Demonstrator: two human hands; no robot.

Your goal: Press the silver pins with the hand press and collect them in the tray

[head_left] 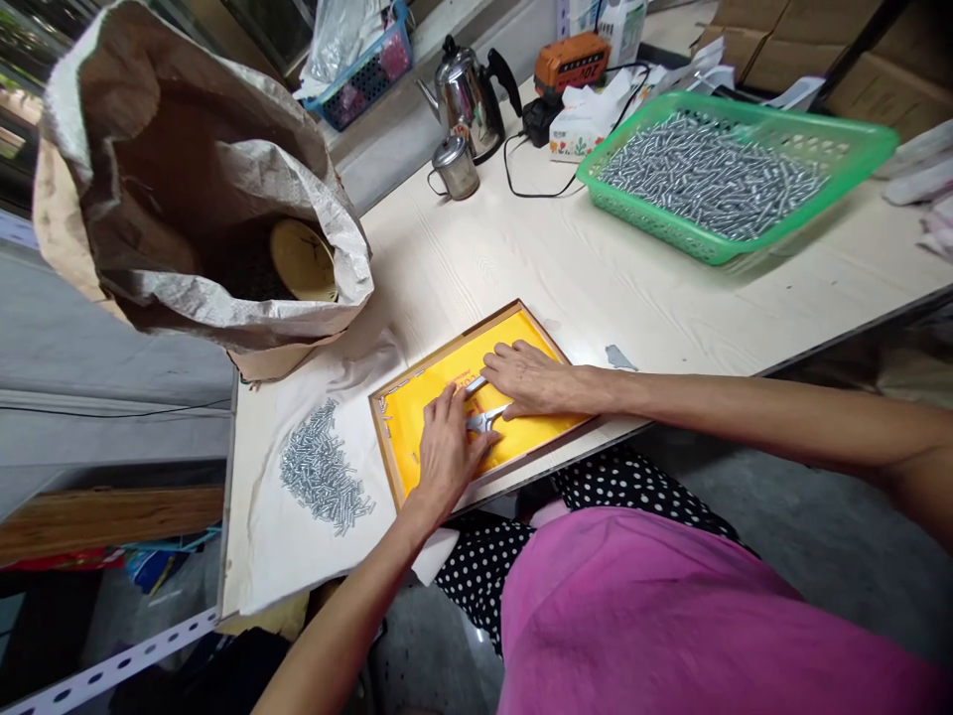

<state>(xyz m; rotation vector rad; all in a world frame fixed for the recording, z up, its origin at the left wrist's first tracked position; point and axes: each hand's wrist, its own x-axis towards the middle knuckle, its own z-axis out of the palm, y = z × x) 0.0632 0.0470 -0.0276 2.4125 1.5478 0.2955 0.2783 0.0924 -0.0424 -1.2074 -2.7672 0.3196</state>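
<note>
A shallow tray with a brown rim (394, 481) and a yellow lining lies at the table's front edge. Over its middle, my left hand (445, 445) curls around the near end of a pale grey forked piece (480, 421), whose exact kind I cannot make out. From the other side, my right hand (532, 382) bends its fingers onto the same piece. Both hands partly cover it. A few small metal pins (383, 407) lie inside the tray along its left side. To the left, a heap of silvery pins (322, 469) rests on a white cloth (272, 556).
A large woven sack (298, 333) with a yellow bowl (302, 260) inside stands at the left. Behind are a steel kettle (468, 94), a metal cup (456, 169) and an orange battery (572, 62). A green basket (715, 248) full of metal pins sits at the right.
</note>
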